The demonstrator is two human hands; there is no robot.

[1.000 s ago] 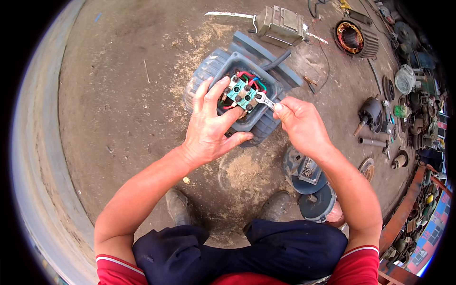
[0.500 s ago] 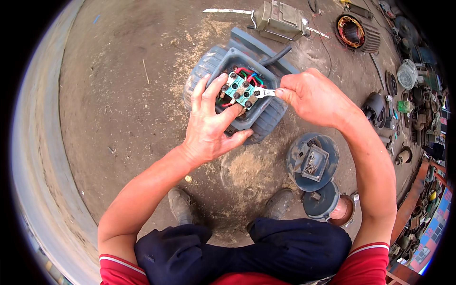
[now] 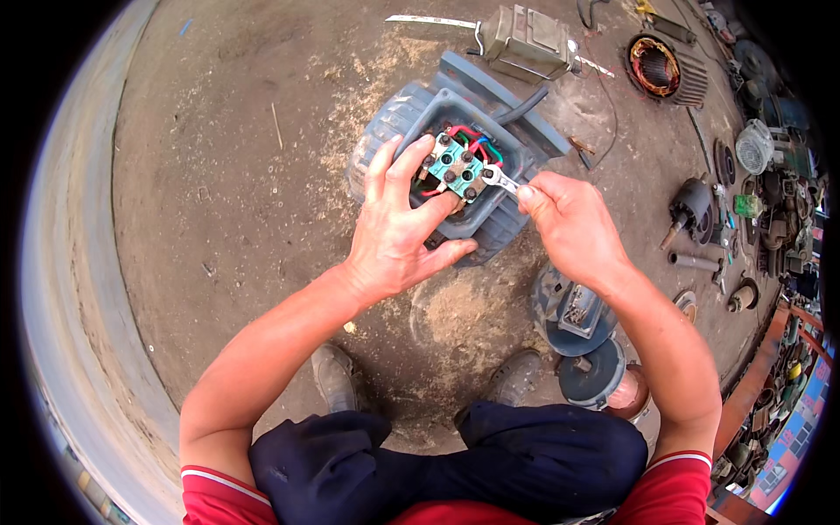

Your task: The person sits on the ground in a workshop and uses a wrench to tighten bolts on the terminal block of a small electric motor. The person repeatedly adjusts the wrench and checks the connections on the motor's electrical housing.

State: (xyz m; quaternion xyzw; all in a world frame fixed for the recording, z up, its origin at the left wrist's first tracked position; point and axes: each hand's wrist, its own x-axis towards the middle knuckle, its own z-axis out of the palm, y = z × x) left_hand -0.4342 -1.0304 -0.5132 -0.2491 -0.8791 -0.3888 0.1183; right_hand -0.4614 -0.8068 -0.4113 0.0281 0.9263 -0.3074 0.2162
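Note:
A grey finned electric motor [image 3: 385, 131] lies on the ground in front of me, its terminal box [image 3: 444, 102] facing up without a lid. Inside sits a teal terminal block [image 3: 456, 166] with dark bolts, and red, green and blue wires [image 3: 479, 142] run behind it. My right hand [image 3: 573, 223] grips a wrench [image 3: 505, 181], whose head is on a nut at the block's right corner. My left hand [image 3: 394, 210] reaches over the box's left side. Its fingers are spread around the block, with fingertips against it and the thumb along the box's lower rim.
Beyond the motor stands a beige metal box [image 3: 528, 42]. A stator with copper windings [image 3: 654, 66] lies at the far right. Near my right knee are a blue-grey round cover [image 3: 551, 297] and a dark lidded can [image 3: 588, 374]. Motor parts [image 3: 691, 203] crowd the right side.
My right hand has swung the wrench handle down toward me, tilting the wrench. My left hand keeps its place on the box. The whole scene has shifted slightly right in view.

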